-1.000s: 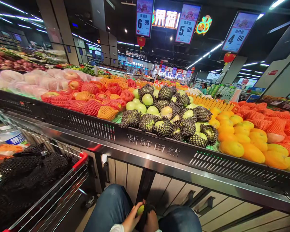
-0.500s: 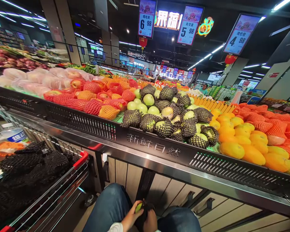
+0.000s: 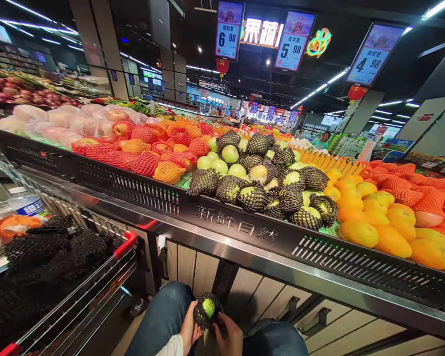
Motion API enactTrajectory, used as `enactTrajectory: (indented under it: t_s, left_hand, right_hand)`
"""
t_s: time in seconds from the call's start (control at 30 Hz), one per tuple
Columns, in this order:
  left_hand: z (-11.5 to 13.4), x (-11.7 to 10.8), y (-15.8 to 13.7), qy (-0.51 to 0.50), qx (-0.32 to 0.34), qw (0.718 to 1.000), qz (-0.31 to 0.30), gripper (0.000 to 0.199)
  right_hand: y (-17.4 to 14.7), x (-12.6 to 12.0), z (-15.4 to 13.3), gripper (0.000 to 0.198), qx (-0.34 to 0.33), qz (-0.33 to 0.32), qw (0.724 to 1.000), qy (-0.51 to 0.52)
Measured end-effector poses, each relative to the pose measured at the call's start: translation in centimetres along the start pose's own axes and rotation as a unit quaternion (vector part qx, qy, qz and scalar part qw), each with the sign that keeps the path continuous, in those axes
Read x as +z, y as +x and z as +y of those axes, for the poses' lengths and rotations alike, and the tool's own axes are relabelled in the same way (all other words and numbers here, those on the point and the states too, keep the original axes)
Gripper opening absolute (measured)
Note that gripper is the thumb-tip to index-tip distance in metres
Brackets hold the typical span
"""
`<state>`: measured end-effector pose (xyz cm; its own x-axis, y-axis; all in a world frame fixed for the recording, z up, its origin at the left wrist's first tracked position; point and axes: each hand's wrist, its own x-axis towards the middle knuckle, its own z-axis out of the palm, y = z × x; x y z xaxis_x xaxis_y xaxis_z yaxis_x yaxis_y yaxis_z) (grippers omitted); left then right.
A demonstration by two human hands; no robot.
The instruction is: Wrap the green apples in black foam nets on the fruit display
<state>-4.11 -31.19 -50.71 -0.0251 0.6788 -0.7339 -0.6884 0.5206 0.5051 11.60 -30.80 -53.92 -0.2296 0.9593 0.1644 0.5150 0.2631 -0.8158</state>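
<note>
At the bottom of the view, over my lap in blue jeans, both hands hold one green apple wrapped in a black foam net sleeve. My left hand cups the netted apple from the left. My right hand touches the net from the right. The apple's green top shows through the net's opening. Straight ahead, the display bin holds a pile of green apples, some bare and many in black nets.
A black metal stand edge with perforated panels runs across in front of me. Red and orange netted fruit lies left, oranges right. A shopping cart at my left holds black net sleeves. Price signs hang overhead.
The black net now covers most of the apple, which earlier showed bare beside the bunched net. My hands have shifted slightly apart, and the view has dropped a little.
</note>
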Motion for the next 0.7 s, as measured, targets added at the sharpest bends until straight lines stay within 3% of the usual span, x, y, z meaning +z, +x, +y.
enactTrajectory:
  t_s: [0.13,0.33,0.4,0.53,0.7]
  left_hand:
    - [0.2,0.4,-0.9,-0.024,-0.014,0.999,-0.040,0.048]
    - [0.2,0.8,-1.9,0.084,-0.006,0.996,-0.036,0.055]
    - [0.0,0.9,-1.6,0.119,0.030,0.992,-0.040,0.056]
    - [-0.6,1.0,-1.2,0.202,0.160,0.963,-0.076,0.054]
    - [-1.0,0.9,-1.0,0.244,0.178,0.948,-0.103,0.061]
  right_hand:
    - [-0.1,-0.1,0.2,0.041,-0.022,-0.018,0.999,-0.015]
    - [-0.3,1.6,3.3,0.070,-0.009,-0.050,0.995,-0.080]
    - [-0.4,2.1,4.0,0.075,-0.010,-0.054,0.995,-0.078]
    - [-0.3,2.1,3.7,0.080,-0.018,-0.066,0.996,-0.057]
    - [-0.2,1.8,3.0,0.081,-0.007,-0.059,0.998,-0.025]
